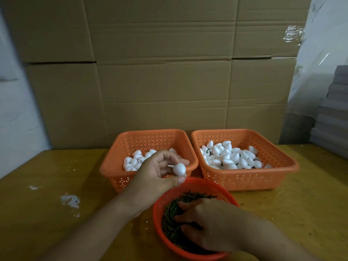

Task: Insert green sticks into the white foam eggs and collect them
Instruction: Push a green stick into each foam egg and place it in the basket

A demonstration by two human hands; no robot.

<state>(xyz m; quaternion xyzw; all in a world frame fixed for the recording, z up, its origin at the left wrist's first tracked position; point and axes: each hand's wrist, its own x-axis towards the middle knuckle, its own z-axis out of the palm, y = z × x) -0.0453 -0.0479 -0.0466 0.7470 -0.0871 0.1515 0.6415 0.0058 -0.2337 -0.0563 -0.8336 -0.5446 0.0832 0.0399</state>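
Nearest, the right hand (212, 225) is sunk with curled fingers among the thin green sticks (170, 223) in the round red mesh bowl (190, 185); whether 1 stick is pinched cannot be told. Beyond, 1 white foam egg (179, 169) is pinched between the left hand's (160, 170) thumb and fingertips, before the left orange perforated basket (113, 166) of plain eggs. The stick-fetching step is judged in hand; next, 1 stick must be pushed into the held egg, which would then go to the right orange basket (278, 166).

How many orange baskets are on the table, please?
3: one square basket at rear left, one at rear right, and a round one in front, holding green sticks.
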